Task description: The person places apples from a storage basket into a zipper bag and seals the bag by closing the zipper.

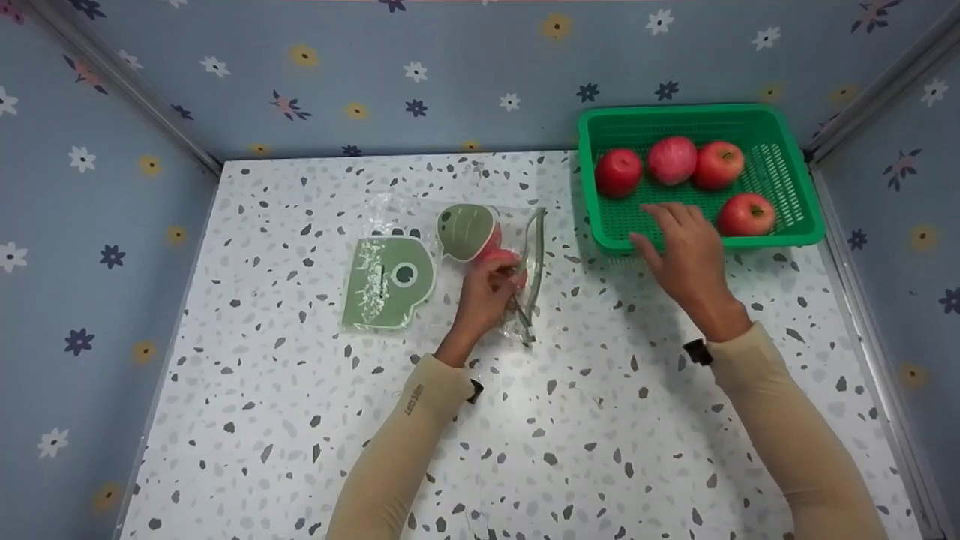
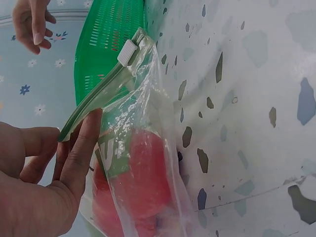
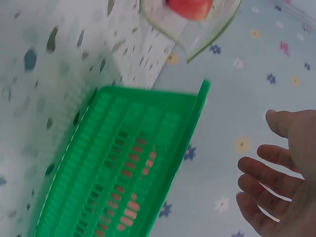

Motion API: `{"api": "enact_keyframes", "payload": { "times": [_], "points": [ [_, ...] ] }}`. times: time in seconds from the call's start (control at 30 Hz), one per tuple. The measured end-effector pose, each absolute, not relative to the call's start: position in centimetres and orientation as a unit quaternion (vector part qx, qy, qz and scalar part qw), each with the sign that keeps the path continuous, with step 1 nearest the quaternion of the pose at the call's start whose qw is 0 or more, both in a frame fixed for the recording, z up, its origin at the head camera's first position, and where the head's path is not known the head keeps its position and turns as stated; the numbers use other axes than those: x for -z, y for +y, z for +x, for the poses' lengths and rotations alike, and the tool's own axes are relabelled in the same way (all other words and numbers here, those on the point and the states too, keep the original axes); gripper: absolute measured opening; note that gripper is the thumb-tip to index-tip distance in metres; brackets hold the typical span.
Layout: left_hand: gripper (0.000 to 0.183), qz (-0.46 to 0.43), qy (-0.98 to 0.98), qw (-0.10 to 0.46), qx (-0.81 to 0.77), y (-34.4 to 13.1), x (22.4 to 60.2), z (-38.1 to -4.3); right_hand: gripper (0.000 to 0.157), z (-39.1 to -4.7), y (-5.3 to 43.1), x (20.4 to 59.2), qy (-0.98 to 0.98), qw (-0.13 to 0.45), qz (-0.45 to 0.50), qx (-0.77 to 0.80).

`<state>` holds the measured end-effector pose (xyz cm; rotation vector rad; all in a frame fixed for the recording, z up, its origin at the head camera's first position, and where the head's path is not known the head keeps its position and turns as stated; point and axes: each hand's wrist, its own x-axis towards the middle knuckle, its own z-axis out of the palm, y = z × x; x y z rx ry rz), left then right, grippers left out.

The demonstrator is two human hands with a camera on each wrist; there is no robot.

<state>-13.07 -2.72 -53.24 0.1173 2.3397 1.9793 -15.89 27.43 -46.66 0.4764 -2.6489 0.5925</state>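
Observation:
A clear zip bag [image 1: 390, 289] printed with a green cartoon dinosaur lies on the table, its mouth facing right. Red apples [image 2: 148, 173] show through the plastic inside it. My left hand [image 1: 484, 296] pinches one edge of the bag's mouth between thumb and fingers, lifting it so the mouth gapes. A white slider [image 2: 127, 52] sits at the far end of the zip strip. Over the near rim of a green basket [image 1: 607, 241], my right hand [image 1: 690, 259] hovers with fingers spread and holds nothing. Several red apples [image 1: 619, 172] lie in the basket.
The speckled white table [image 1: 300, 420] meets flowered blue panels [image 1: 465, 82] at the back and on both sides. The basket stands at the back right, against the rear panel. One apple [image 1: 746, 214] lies close to the right hand.

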Motion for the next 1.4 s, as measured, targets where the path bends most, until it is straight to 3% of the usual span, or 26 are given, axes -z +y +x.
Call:
{"api": "enact_keyframes", "payload": {
  "times": [0.33,0.73,1.07,1.4],
  "points": [
    [0.023,0.022,0.744,0.057,-0.666,-2.7,53.0,-13.1,0.043,-17.6,33.2,46.5,-0.957,0.19,0.088,-0.2],
    [0.022,0.02,0.743,0.054,-0.666,-2.7,53.0,-13.1,0.046,-19.2,37.4,46.0,-0.978,0.118,0.006,-0.171],
    [0.021,0.034,0.753,0.042,-0.656,-2.8,53.0,-12.9,0.048,-20.0,39.8,46.5,-0.983,0.101,-0.008,-0.152],
    [0.023,0.047,0.766,0.031,-0.641,-3.0,53.2,-12.9,0.062,-21.0,41.7,46.6,-0.991,0.001,-0.039,-0.131]
  ]
}}
